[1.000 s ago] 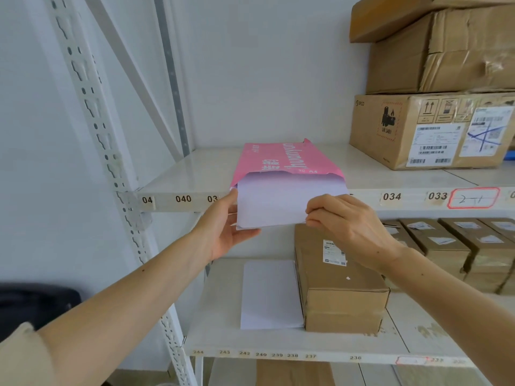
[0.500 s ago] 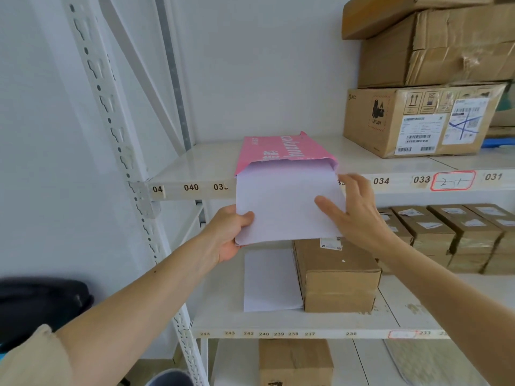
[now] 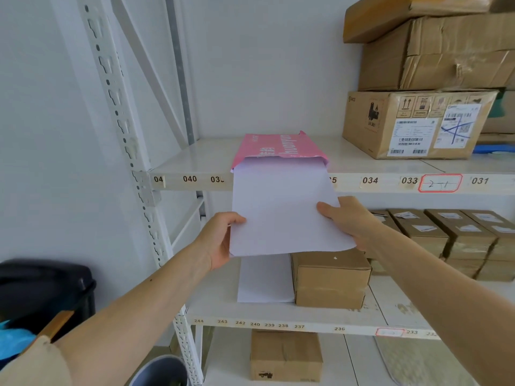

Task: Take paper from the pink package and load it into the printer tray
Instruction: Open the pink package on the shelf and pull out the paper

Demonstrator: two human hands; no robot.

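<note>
Withdrawal of a paper stack (image 3: 281,207) from the pink package (image 3: 278,147), head view. The package, a glossy pink wrapper with a torn, ragged mouth, lies flat on the upper shelf (image 3: 362,162) of a pale metal rack; its open end faces the person and overhangs the numbered front lip. The stack is smooth, white and rectangular, thin enough to bow slightly at its near edge; its far end is inside the wrapper mouth while most of its length projects out over the shelf edge. The left hand (image 3: 220,240) pinches the near left corner, thumb on top and fingers hidden beneath; the right hand (image 3: 348,221) clamps the right edge, thumb pressed flat on the top sheet and fingers curled under. Judged from this arrangement, the extraction step is nearly complete but the sheets are not yet free; carrying them to the printer and loading the tray remain, and neither printer nor tray can be identified in view. On the lower shelf (image 3: 320,312), directly below, a separate white sheet (image 3: 264,280) lies flat beside a matte brown cardboard box (image 3: 330,277) sealed with tape, the two touching or nearly so. Larger creased cartons (image 3: 418,123), one bearing printed labels, stand at the right of the upper shelf, well apart from the package. A dark bin (image 3: 44,291) occupies the lower left.
</note>
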